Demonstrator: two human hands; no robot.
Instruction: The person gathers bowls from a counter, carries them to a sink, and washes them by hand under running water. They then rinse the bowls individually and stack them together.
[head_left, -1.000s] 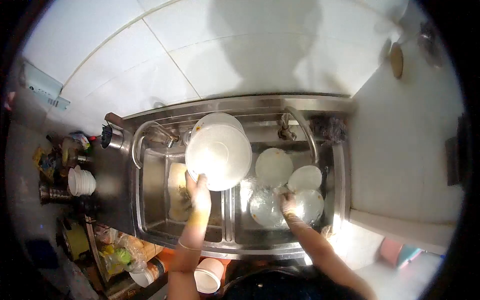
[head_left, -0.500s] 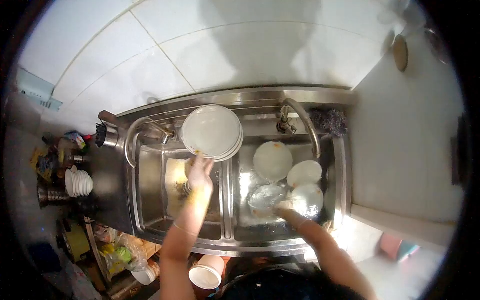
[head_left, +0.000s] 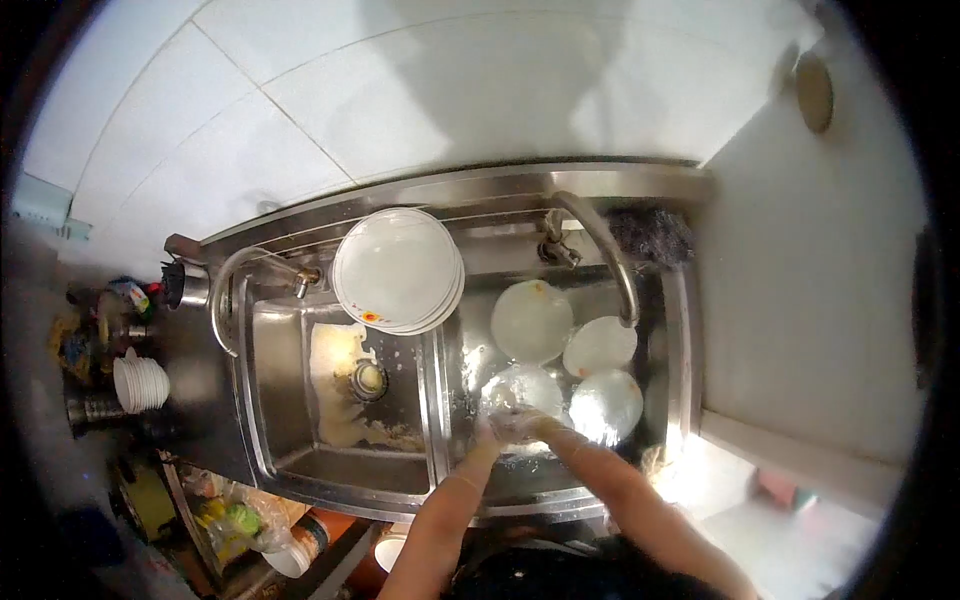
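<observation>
Head view has the left hand [head_left: 490,430] and right hand [head_left: 528,426], finger closure too blurred to tell, at a wet plate [head_left: 524,384] in the right basin [head_left: 650,345], probably stiff, slippery and breakable, best held by opposite rim edges.

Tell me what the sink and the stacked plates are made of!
The sink looks like shiny steel: grey, with bright streaks of light. The stacked plates seem to be glazed ceramic, smooth and white, but could be plastic.

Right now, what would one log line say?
left hand, right hand: together at a plate, right basin | plate stack: back of sink | grip: blurred, unclear
</observation>
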